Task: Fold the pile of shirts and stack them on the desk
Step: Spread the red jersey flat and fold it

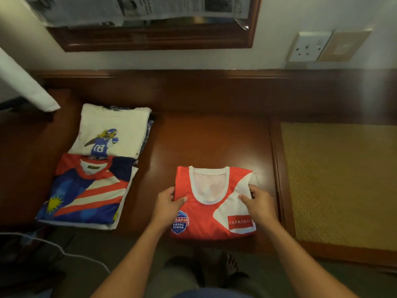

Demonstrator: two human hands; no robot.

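Left hand [169,201], lower centre of frame: grips the left edge of the folded red shirt [212,214], thumb lying on top of the cloth, fingers curled at the edge.

Right hand [258,204]: same hold on the shirt's right edge, thumb on the white panel, fingers tucked round the side.

Red shirt: folded to a neat rectangle, collar toward the top of the frame, white neckband. Round blue badge low on its left, red label on the white panel at its right. Lies flat on the dark wooden desk [193,134], just below centre frame.

Left of frame: two stacks of folded shirts, touching each other.
- Lower stack is topped by a flag-pattern shirt [86,194]: blue ground, red and white stripes, yellow star.
- Upper stack is topped by a white shirt [116,130] printed with a football player, number 18. Darker cloth shows under its right edge.
- Both stacks sit well apart from the red shirt.

Right of frame: yellow woven mat [343,179], near the right hand.

Upper right: white wall socket [309,47].

Top centre: wooden mirror frame [150,39] with newspaper [137,7] hung over the glass.

Lower left: white cable [64,252].
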